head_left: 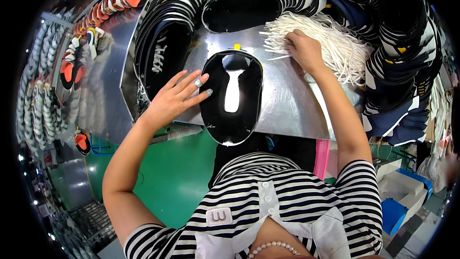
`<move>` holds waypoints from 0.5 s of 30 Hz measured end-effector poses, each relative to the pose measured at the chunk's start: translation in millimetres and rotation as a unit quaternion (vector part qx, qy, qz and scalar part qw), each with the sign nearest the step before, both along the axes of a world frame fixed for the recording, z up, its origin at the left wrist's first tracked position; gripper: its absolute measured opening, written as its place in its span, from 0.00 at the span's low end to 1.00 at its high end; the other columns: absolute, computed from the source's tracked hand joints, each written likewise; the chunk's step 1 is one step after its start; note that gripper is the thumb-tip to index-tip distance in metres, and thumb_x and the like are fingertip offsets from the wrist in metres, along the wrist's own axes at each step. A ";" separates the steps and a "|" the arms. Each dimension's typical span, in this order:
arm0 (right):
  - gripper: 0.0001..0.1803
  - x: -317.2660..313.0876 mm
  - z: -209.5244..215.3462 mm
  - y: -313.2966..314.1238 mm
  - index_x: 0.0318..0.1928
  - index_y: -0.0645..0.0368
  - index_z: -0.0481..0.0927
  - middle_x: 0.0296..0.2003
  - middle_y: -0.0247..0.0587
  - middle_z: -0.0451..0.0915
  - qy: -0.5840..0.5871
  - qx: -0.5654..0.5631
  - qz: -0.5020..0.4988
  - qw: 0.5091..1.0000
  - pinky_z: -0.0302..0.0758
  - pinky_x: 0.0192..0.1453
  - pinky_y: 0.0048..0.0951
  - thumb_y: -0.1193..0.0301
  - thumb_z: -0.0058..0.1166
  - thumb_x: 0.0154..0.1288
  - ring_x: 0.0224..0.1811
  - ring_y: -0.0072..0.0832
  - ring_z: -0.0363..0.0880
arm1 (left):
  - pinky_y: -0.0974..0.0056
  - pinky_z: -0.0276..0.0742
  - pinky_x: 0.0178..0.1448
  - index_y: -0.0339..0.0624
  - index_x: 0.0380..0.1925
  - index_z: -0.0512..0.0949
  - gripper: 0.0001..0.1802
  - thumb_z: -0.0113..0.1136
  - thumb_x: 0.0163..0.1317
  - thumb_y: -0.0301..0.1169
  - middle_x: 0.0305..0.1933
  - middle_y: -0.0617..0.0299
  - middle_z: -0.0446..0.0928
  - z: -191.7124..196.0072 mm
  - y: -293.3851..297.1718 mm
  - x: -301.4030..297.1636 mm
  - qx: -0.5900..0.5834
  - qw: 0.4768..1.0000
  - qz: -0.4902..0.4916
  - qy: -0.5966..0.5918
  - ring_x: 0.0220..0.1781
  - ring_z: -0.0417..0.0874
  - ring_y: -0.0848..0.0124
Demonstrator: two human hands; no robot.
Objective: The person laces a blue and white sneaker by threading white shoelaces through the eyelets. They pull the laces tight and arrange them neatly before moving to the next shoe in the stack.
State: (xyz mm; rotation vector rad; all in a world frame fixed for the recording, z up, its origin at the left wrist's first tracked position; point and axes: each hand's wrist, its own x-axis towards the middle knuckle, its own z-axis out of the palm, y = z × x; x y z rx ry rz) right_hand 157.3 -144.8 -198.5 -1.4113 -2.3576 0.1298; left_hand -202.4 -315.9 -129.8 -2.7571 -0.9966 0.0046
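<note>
A black shoe upper (214, 108) lies flat on the metal table in front of me, its pale tongue-shaped opening in the middle and a yellow tab at its far end. My left hand (178, 94) is open, fingers spread, with the fingertips at the upper's left edge; silvery bands circle two fingers. To the far right, my right hand (305, 50) has its fingers curled closed on white shoelaces at the left side of a loose heap of shoelaces (335, 43). How many laces it grips is hidden.
Curved stacks of black uppers stand at the left (163, 60) and at the back (242, 7). Navy and black uppers (395, 115) pile high on the right. Beyond a raised metal edge, orange-lined uppers (112, 7) line the left. A blue-and-white machine (405, 194) stands low at right.
</note>
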 end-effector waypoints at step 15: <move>0.07 0.1 24.4 -21.5 0.40 0.58 0.77 0.41 0.41 0.82 0.206 -0.040 0.087 0.974 0.76 0.40 0.33 0.69 0.50 0.70 0.34 0.36 0.81 | 0.57 0.71 0.53 0.34 0.41 0.77 0.10 0.57 0.58 0.22 0.37 0.52 0.74 42.8 -24.5 85.3 -0.214 0.907 0.026 -0.363 0.44 0.77 0.56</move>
